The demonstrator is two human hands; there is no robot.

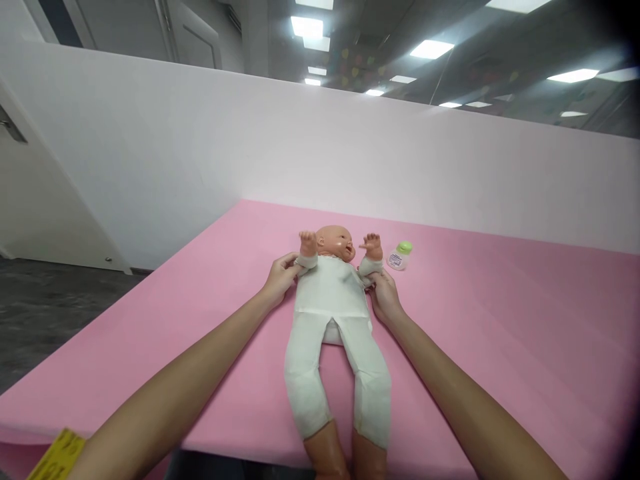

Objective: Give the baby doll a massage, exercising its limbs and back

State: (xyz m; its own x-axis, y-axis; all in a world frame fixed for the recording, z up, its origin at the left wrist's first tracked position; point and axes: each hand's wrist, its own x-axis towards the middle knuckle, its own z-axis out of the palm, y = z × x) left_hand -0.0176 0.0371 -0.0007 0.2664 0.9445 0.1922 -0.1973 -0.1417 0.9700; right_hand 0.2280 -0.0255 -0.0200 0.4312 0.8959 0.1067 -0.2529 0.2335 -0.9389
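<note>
A baby doll (330, 287) with a white cloth body lies on its back on the pink tabletop (210, 280), its head away from me and turned to the right. Its plastic feet reach the near edge. My left hand (282, 279) is closed on the doll's arm at the left, just below the plastic hand. On the other side, my right hand (386, 296) grips the doll's other arm near its wrist. Both doll hands stick up with fingers spread. Some of my fingertips are hidden behind the cloth arms.
A small clear bottle (400, 256) with a green cap stands right of the doll's head. Behind the table rises a white partition (380, 153) with glass above it. A door (45, 180) is at the left. Yellow tape or a label (57, 457) shows near my left forearm.
</note>
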